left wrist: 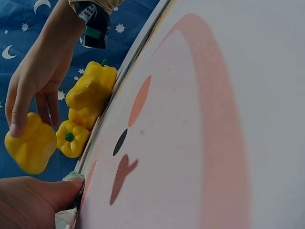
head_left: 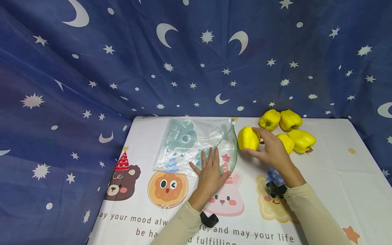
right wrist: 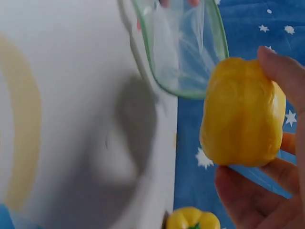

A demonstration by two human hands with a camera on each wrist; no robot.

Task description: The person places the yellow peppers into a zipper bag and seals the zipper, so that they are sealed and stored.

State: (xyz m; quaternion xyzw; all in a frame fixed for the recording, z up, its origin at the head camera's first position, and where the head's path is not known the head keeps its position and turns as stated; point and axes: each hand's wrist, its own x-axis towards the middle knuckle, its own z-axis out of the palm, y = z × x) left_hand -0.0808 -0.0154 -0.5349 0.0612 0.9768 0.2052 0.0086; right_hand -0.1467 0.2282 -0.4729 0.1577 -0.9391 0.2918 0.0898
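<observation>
A yellow bell pepper [head_left: 248, 138] is gripped between the thumb and fingers of my right hand [head_left: 272, 149], just right of the bag's mouth. In the right wrist view the pepper [right wrist: 243, 112] appears raised beside the bag's green rim [right wrist: 190, 93]. My left hand [head_left: 211, 178] rests on the clear zip bag [head_left: 186, 146] with straight, spread fingers, near its mouth. The green zip edge bows apart into an open loop on the bag's right side. In the left wrist view the left thumb [left wrist: 62, 191] touches the bag's edge.
Several more yellow bell peppers [head_left: 301, 140] lie grouped behind and to the right of the right hand. A white cloth with printed cartoon animals [head_left: 225, 200] covers the table. A blue star-and-moon curtain [head_left: 196, 68] hangs at the back and sides.
</observation>
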